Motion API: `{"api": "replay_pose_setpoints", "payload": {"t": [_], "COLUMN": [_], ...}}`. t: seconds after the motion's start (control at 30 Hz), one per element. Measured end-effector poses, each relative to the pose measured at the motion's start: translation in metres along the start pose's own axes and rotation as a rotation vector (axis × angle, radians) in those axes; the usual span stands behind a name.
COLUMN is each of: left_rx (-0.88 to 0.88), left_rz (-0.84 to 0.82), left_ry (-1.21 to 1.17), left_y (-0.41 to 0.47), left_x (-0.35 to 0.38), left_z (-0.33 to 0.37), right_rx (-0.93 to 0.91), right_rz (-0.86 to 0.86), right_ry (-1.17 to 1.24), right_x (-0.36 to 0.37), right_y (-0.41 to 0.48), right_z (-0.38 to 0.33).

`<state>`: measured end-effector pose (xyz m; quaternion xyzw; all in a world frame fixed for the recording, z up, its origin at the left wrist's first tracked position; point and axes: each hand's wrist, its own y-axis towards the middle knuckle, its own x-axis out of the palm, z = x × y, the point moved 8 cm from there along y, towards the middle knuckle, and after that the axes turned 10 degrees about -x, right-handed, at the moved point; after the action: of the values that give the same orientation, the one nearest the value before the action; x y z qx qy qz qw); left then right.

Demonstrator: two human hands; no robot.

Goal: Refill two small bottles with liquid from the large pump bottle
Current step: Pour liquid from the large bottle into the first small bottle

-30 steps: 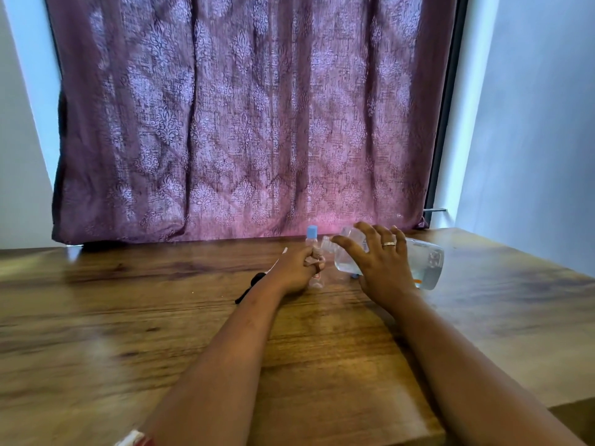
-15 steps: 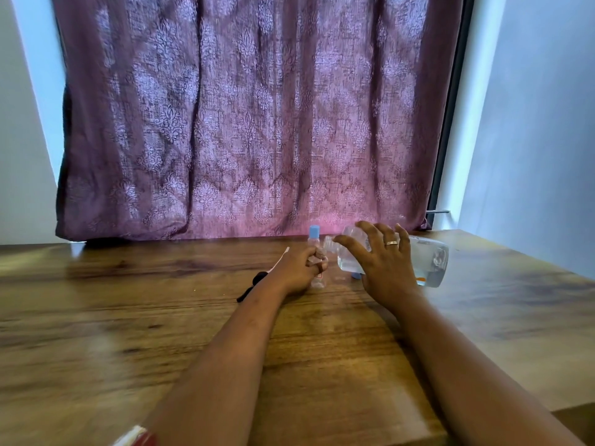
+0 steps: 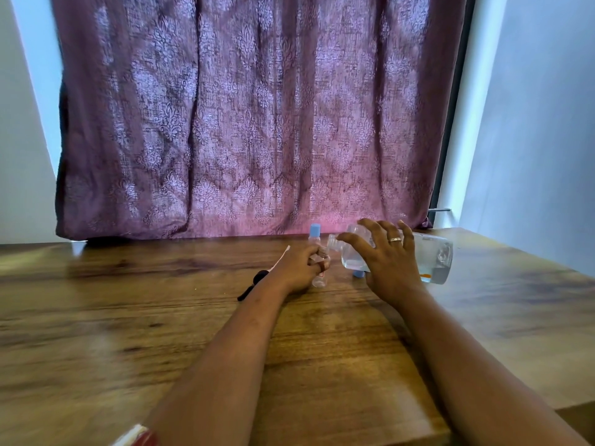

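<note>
My right hand (image 3: 388,260) grips the large clear bottle (image 3: 433,257), which is tipped on its side with its open neck pointing left. That neck meets the top of a small clear bottle (image 3: 319,278) standing on the wooden table (image 3: 128,317); my left hand (image 3: 301,267) holds this small bottle around its middle. A second small bottle with a blue cap (image 3: 314,233) stands upright just behind my left hand. A small blue cap (image 3: 358,273) lies on the table under the large bottle. Clear liquid sits low in the tilted large bottle.
The black pump head with its white tube (image 3: 257,280) lies on the table left of my left hand. A purple patterned curtain (image 3: 251,123) hangs behind the table. The table's right edge runs near a pale wall (image 3: 547,140).
Both hands and the bottles keep the same pose. Only the camera view has shifted slightly.
</note>
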<state>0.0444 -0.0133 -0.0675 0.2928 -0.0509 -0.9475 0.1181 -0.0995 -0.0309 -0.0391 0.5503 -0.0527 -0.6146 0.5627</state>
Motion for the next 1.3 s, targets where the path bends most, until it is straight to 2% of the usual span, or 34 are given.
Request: {"api": "replay_pose_setpoints", "payload": {"t": [0.37,1.3], "left_rx": [0.065,0.016], "left_rz": [0.030,-0.005], "left_ry": [0.109,0.057], "left_y": [-0.0009,-0.0027], "left_x": [-0.0015,0.0005], "left_z": [0.0049,0.0025], "right_rx": [-0.012,-0.032], "right_rz": [-0.001,0.006], "right_ry": [0.002,0.002], "right_x": [-0.0012,-0.0092], "right_y": [0.0009,0.0025], "right_z": [0.0004,0.0006]}}
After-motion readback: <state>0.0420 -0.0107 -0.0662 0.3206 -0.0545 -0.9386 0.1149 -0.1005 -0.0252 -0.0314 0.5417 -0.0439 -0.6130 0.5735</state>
